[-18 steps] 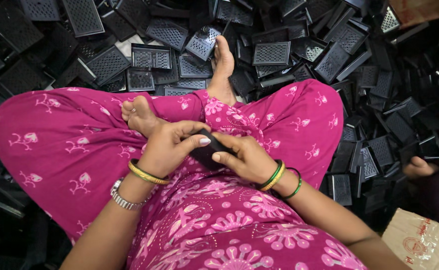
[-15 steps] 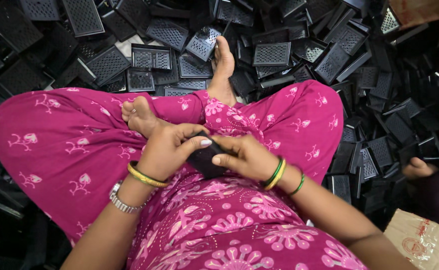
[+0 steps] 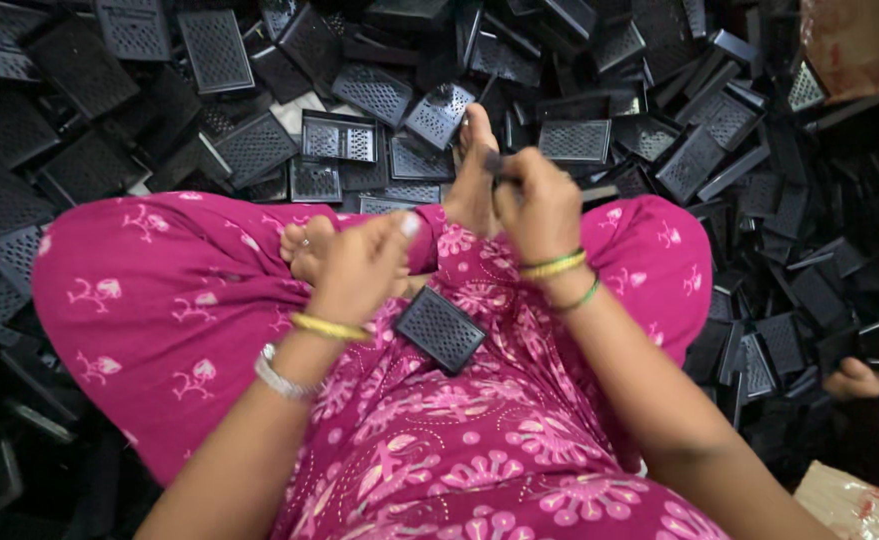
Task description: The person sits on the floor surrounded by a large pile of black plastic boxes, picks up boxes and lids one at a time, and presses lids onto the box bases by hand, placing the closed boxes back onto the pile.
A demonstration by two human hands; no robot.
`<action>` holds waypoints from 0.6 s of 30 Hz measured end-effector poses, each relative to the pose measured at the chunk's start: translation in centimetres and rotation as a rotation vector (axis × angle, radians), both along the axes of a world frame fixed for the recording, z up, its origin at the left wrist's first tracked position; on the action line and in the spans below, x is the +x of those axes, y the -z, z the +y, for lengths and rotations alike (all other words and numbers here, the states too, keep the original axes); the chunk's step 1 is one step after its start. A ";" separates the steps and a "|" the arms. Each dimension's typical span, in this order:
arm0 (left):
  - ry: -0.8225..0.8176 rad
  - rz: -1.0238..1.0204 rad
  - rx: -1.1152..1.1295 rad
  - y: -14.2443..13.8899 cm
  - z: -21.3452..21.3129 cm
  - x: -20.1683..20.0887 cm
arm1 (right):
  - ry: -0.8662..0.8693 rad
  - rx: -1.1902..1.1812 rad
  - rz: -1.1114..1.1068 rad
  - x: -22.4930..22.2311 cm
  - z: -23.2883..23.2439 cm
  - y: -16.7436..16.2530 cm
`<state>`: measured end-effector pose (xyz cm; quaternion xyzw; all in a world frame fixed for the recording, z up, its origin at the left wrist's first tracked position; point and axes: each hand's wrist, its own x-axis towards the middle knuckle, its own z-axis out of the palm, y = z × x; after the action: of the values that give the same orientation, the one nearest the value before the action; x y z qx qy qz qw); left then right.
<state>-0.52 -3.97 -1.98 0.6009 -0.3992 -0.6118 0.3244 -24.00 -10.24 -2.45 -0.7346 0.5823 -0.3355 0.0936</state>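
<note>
Matt black plastic grille [image 3: 440,329] lies on printed pink cloth [image 3: 159,300].

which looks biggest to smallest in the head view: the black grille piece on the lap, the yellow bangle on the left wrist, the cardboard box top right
1. cardboard box, though cut off by the frame edge
2. black grille piece
3. yellow bangle
The piece and bangle sit nearer the camera, so the true order is unsure.

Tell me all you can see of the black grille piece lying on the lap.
The black grille piece is a small flat rectangle, seemingly moulded plastic, with a raised rim around a field of fine mesh holes. It lies face up and turned diagonally on the pink patterned fabric of the lap. The left hand hovers just above its upper corner; whether they touch is unclear.
</note>
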 end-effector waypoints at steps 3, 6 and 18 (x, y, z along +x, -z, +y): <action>-0.115 0.549 0.205 1.6 -2.8 1.0 | -0.297 0.037 -0.268 3.3 1.5 -1.5; -0.323 0.743 -0.080 2.8 -4.2 0.7 | -0.279 0.165 -0.335 5.7 0.0 -1.2; -0.415 0.667 -0.176 6.2 -7.3 -0.5 | 0.179 0.435 0.377 10.6 -13.3 6.2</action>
<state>-1.03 -11.25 -8.18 0.4071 -0.1930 -0.6585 0.6028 -13.41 -23.49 -8.67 -0.6925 0.7099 -0.0674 0.1089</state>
